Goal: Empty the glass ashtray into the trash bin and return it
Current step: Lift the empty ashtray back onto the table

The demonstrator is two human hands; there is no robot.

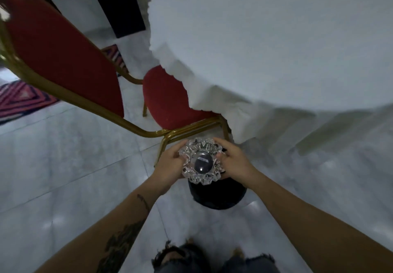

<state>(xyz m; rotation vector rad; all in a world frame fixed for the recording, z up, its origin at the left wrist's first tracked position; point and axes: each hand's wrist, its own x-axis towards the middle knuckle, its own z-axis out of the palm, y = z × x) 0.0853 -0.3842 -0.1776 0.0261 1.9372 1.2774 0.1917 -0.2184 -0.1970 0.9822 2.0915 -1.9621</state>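
Note:
A cut-glass ashtray (201, 162) with a scalloped rim is held between both hands directly over a black trash bin (217, 194) on the floor. My left hand (170, 164) grips its left edge and my right hand (232, 162) grips its right edge. The ashtray's round base faces the camera, so it appears turned upside down over the bin's mouth. The bin's opening is mostly hidden behind the ashtray and my hands. I cannot see any contents.
A red padded chair (168, 100) with a gold frame stands just beyond the bin, its seat partly under a round table with a white cloth (276, 49) at the right. Pale tiled floor (63, 177) spreads left; a patterned rug (19, 100) lies far left.

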